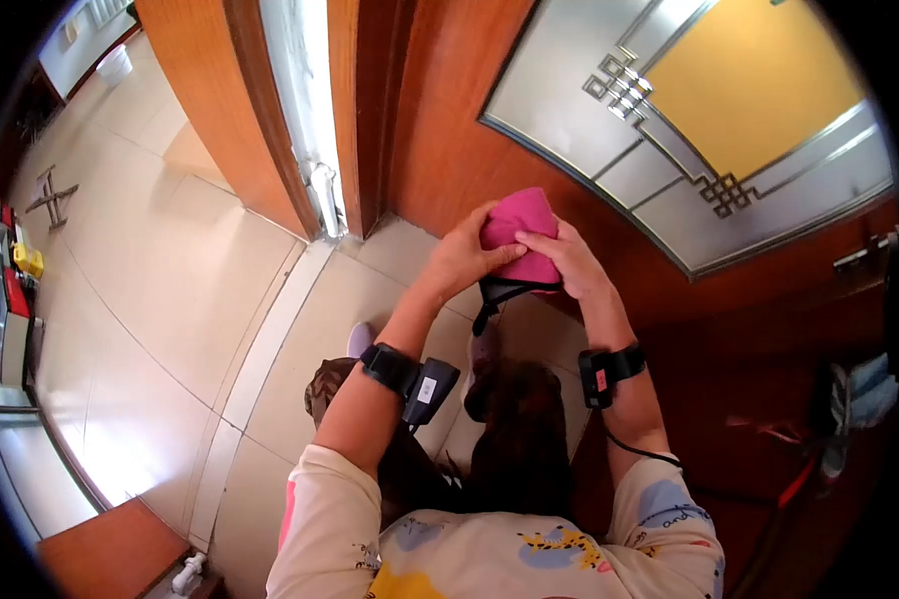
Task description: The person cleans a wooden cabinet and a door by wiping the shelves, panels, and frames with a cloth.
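Note:
Both hands hold a folded pink cloth item (522, 212) in front of the door, well above the floor. Black trim runs along its lower edge, and a dark cord or strap dangles from it; its exact kind is unclear. My left hand (459, 252) grips it from the left, thumb laid across the front. From the right, my right hand (574, 262) closes on it with the thumb pressed on the cloth near the other thumb. The remaining fingers are partly hidden behind the cloth. Black devices (432, 391) are strapped on both forearms.
A wooden door (440, 130) with a patterned glass panel (559, 100) stands ahead, its handle (862, 255) at the right. A doorway with a pale threshold (260, 349) lies left. Beyond it are a folding stool (52, 198) and a white bin (115, 65). Items hang at the right (869, 389).

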A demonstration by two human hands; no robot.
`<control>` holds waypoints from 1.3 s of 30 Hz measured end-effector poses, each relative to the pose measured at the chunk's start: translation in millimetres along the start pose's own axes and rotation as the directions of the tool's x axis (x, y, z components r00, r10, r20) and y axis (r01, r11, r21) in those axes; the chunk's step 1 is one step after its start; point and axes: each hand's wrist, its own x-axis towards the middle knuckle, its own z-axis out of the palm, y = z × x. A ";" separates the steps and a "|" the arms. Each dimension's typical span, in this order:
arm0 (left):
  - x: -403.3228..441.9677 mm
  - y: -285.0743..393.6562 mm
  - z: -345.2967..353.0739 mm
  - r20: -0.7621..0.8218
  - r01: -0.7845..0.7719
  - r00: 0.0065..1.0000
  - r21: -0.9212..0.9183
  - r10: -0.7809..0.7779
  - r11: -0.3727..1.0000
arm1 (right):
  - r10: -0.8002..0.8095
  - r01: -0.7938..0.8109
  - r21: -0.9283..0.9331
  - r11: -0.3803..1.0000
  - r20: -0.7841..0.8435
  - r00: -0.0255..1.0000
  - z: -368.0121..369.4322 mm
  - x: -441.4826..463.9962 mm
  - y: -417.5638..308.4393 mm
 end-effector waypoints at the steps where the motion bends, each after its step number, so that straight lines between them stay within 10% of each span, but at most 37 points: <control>1: 1.2 0.0 -3.0 0.166 0.168 0.974 -0.079 -0.154 0.983 | 0.008 -0.011 0.112 0.994 0.029 1.000 0.7 -0.3 -8.5; 10: 6.1 9.2 -8.8 -0.338 0.157 0.927 -0.043 -0.163 0.987 | -0.010 -0.026 0.350 0.936 0.101 0.995 5.7 32.8 27.8; 13: 8.2 4.3 -8.8 -0.438 0.156 0.883 -0.067 -0.170 0.985 | -0.070 0.045 -0.096 0.994 -0.268 0.961 31.7 42.5 24.6; 15: 8.6 7.0 -9.4 -0.495 0.153 0.853 -0.066 -0.166 0.986 | -0.236 0.185 -0.215 0.959 -0.242 0.941 37.5 47.8 15.2; 22: 2.7 16.5 -11.1 -0.211 0.048 0.974 -0.133 -0.076 0.990 | 0.158 -0.110 0.573 0.812 -0.035 0.987 66.3 69.1 4.7; 26: -0.1 30.8 -24.3 -0.521 -0.160 0.848 -0.067 0.102 0.985 | -0.206 0.305 0.472 0.827 -0.251 0.946 36.1 118.9 -64.0; 28: 2.0 25.5 -19.9 -0.518 -0.118 0.853 -0.074 0.062 0.990 | -0.759 0.704 -0.293 0.646 -0.336 0.557 34.0 134.2 -146.5; 30: 3.7 15.7 -11.6 -0.500 -0.076 0.864 -0.022 0.055 0.997 | -0.957 0.488 -0.827 0.280 -0.203 0.205 34.7 136.4 -219.4; 33: 3.9 20.9 -10.3 -0.407 -0.046 0.911 0.043 0.059 0.998 | -0.910 0.101 -0.931 -0.352 0.315 -0.269 20.0 173.5 -298.6; 35: 11.1 18.2 -8.9 -0.397 -0.045 0.915 0.068 0.069 0.997 | -0.934 -0.287 -0.909 -0.302 0.342 -0.102 20.4 209.8 -315.9; 37: 14.1 21.5 -11.1 -0.336 -0.018 0.941 0.041 0.031 0.999 | -0.914 -0.293 -0.885 -0.363 0.399 -0.073 45.2 207.6 -290.9; 39: 19.6 19.6 -13.5 -0.341 -0.021 0.940 0.029 0.030 0.999 | -0.883 -0.376 -0.800 -0.468 0.431 0.183 43.4 227.6 -240.7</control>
